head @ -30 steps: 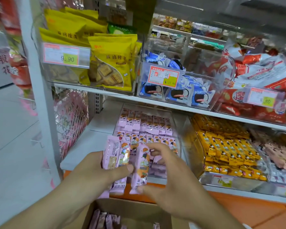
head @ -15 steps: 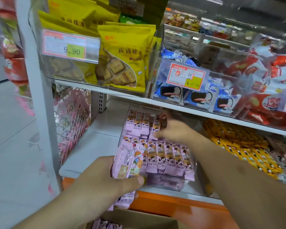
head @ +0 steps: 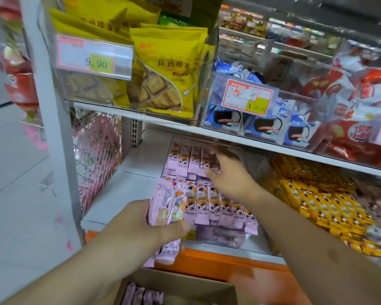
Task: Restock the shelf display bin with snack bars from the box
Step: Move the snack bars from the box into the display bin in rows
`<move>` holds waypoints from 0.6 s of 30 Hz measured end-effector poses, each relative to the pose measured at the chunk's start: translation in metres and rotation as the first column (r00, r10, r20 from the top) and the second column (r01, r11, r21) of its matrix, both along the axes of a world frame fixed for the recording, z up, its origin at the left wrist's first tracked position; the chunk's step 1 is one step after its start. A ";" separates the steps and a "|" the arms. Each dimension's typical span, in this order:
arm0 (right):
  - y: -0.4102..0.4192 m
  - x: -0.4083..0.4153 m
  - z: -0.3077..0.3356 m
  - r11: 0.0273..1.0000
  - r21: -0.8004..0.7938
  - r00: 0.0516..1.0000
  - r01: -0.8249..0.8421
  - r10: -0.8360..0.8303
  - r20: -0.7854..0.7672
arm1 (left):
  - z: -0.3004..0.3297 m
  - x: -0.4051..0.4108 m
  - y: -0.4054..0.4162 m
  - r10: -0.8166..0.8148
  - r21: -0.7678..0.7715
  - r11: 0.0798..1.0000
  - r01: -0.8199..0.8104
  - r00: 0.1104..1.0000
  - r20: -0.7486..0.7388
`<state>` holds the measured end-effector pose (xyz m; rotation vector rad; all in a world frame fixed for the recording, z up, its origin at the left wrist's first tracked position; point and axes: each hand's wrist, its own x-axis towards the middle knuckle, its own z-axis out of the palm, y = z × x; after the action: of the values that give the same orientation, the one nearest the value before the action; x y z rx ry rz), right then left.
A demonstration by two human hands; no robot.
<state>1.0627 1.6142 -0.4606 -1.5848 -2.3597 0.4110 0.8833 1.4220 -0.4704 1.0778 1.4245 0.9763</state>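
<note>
A clear display bin point(head: 220, 238) on the lower shelf holds pink snack bars in two rows: a back row point(head: 189, 159) and a front row point(head: 224, 208). My left hand point(head: 136, 225) grips a stack of pink snack bars point(head: 165, 205) upright at the bin's front left corner. My right hand point(head: 231, 175) reaches deep into the bin, fingers lying over the right end of the back row; it is blurred, so any grip is unclear. A cardboard box point(head: 207, 289) below holds more pink bars point(head: 141, 296).
A bin of yellow bars point(head: 317, 205) sits right of the pink bin. The upper shelf edge point(head: 273, 146) hangs low over my right hand, carrying yellow cracker bags point(head: 163, 84), blue packs point(head: 262, 126) and red packs point(head: 350, 106). A white upright point(head: 51, 128) stands left.
My right hand took one bar from the stack and carried it to the back row, where it now spreads over the bars. My left hand stayed put with the stack. The view moved closer.
</note>
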 end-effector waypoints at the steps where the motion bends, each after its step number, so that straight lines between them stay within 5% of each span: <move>1: -0.017 0.003 0.004 1.000 -0.007 0.998 0.017 -0.017 -0.061 | 0.002 0.001 -0.002 -0.002 0.005 1.000 0.002 1.000 0.007; 7: -0.130 0.020 0.030 0.955 -0.245 0.820 -0.169 -0.001 -0.572 | 0.016 0.014 -0.013 -0.075 0.033 0.997 0.074 0.997 0.011; 13: -0.170 0.028 0.032 0.945 -0.311 0.719 -0.099 -0.148 -0.679 | 0.022 0.027 -0.033 -0.185 0.026 0.983 0.184 0.979 0.083; 18: -0.175 0.038 0.033 0.899 -0.410 0.589 -0.155 -0.250 -0.769 | 0.021 0.033 -0.045 -0.118 0.042 0.993 0.112 0.976 0.182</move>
<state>1.1009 1.4389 -0.4278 -1.1820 -1.5293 1.4091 0.9162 1.3772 -0.4494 1.0525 1.1866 0.9913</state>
